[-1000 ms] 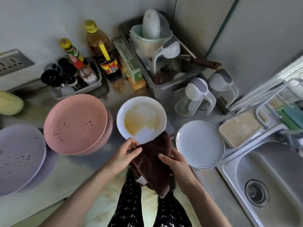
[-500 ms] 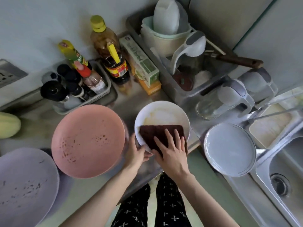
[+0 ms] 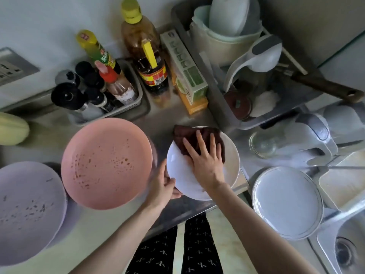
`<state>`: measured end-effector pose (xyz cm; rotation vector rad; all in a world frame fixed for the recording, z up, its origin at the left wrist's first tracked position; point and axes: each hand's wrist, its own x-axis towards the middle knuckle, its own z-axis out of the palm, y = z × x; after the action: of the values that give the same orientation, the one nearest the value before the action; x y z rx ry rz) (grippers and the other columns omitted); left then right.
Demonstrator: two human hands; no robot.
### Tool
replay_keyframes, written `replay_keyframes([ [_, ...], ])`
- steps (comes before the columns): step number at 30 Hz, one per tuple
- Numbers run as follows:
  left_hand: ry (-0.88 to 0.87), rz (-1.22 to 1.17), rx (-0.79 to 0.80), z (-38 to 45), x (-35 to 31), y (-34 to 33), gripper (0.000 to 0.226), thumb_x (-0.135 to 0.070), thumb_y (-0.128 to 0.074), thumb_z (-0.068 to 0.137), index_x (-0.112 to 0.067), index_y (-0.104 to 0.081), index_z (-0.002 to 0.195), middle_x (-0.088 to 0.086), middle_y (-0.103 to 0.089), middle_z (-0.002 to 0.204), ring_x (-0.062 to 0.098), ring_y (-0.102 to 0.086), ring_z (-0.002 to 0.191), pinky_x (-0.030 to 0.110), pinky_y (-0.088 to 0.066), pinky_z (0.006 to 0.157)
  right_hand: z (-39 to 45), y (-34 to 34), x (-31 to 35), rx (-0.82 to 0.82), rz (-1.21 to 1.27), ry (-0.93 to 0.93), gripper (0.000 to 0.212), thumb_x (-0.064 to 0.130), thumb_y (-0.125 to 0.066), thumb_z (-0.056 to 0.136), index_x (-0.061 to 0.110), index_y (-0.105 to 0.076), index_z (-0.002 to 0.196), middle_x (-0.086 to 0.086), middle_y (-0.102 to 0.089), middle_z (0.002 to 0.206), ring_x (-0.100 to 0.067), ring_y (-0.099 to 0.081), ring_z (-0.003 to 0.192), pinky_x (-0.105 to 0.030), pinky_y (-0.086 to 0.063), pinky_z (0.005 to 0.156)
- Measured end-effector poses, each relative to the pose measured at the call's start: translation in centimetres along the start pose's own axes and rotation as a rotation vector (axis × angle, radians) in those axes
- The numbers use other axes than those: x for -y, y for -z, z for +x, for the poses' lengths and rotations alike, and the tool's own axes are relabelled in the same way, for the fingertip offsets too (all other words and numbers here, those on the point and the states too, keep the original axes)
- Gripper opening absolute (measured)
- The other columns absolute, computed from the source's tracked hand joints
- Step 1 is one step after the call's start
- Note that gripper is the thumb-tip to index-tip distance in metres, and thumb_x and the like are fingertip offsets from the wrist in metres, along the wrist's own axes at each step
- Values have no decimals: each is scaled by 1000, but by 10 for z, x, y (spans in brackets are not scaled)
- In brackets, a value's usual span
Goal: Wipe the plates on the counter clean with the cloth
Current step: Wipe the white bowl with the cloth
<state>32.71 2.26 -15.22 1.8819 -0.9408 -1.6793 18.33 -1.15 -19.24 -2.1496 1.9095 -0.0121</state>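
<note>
The right hand [image 3: 205, 161] lies flat with straight, spread fingers [image 3: 199, 138] pressing the dark cloth [image 3: 197, 139] onto the far half of the white plate [image 3: 181, 175] on the bench, cloth bunched under and just beyond the fingertips. The left hand [image 3: 164, 182] pinches the plate's near-left rim; the unwiped part seems to lie right of the fingers.

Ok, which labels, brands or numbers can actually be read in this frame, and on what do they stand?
None reads cleanly.
Green bottle with yellow cap: large label characters, too blurred to quote.
Dark sauce bottle: red-and-yellow label with barcode, text unreadable.
Green and white box: print too small.
Red-capped bottle: label blurred.
Plates and cloth: no text visible.
</note>
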Motion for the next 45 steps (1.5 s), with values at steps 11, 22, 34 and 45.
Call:
replay_keyframes([
  [11,51,39,-59,1,-8,-5,54,4,-47,90,-30,-39,132,8,-58,110,29,-65,92,37,-60,56,-71,2,18,-22,98,63,48,17,-44,77,17,-63,121,-13,-60,126,-46,-57,110,-54,-54,78],
  [22,137,19,-215,-9,-10,-27,37,3,-41,89,-27,-36,110,10,-54,112,34,-64,97,23,-55,48,-17,-4,-8,-180,31,-332,54,9,-60,85,15,-46,137,-15,-43,143,-43,-33,133,-54,-32,104],
  [34,-262,839,-55,34,-46,-11,39,-17,-48,92,-19,-43,131,11,-58,120,31,-55,109,41,-45,89,-31,-2,-52,-136,67,140,65,-4,-53,70,20,-53,130,-9,-52,137,-41,-35,132,-51,-19,105],
  [45,-60,659,-154,50,-27,-6,20,-14,-44,92,-23,-47,109,15,-65,96,37,-64,84,47,-56,78,-5,2,-17,-133,20,-72,61,12,-59,77,23,-48,136,-11,-45,143,-44,-36,131,-57,-34,102],
])
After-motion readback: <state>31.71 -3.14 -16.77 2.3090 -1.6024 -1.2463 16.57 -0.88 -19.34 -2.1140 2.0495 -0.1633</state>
